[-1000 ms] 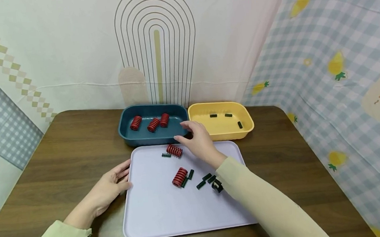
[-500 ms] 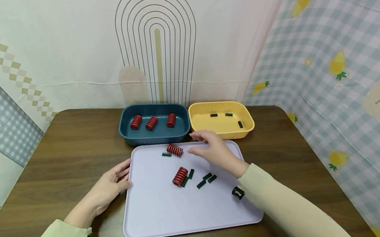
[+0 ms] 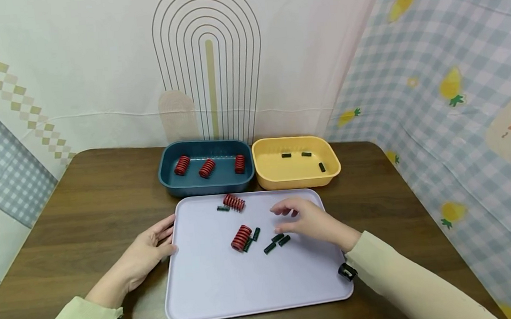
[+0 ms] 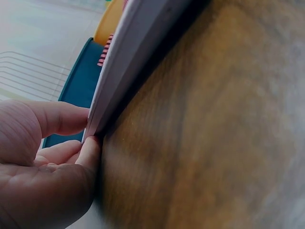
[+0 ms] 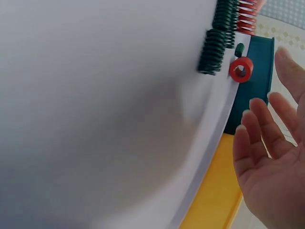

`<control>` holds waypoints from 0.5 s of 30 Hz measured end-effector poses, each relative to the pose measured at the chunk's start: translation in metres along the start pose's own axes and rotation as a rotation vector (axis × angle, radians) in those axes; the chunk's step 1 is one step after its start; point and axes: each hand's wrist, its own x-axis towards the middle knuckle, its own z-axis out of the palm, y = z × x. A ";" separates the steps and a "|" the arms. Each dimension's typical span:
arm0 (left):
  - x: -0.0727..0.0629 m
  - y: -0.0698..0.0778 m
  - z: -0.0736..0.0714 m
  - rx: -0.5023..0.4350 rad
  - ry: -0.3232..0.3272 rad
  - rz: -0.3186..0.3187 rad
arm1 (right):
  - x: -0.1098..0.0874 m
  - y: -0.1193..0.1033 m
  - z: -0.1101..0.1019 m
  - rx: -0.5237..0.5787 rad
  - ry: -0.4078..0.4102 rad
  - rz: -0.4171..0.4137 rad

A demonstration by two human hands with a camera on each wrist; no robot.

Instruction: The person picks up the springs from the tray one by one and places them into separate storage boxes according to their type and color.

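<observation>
My left hand touches the left rim of the lilac tray with its thumb and fingertips, fingers fairly straight; the left wrist view has those fingertips right at the tray edge. Over the right part of the tray hovers my right hand, fingers spread and holding nothing. Just left of its thumb lie several small dark green springs. A thick red spring rests mid-tray with green springs beside it. Another red spring lies at the back rim by a small green spring.
Behind the tray, a dark blue box holds three red springs. To its right, a yellow box holds three small green springs. Both stand on a brown wooden table, with patterned cloths behind and at the sides.
My right hand has moved from the blue box back toward me and right, over the tray. One red spring in the blue box has shifted right. The left hand stays put.
</observation>
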 end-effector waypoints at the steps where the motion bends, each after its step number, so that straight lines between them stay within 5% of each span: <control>1: 0.000 0.000 0.000 0.000 0.001 -0.001 | -0.002 0.002 0.000 -0.001 -0.014 0.005; 15: -0.001 0.001 0.000 -0.004 -0.005 0.000 | -0.017 0.017 0.002 0.045 -0.141 0.101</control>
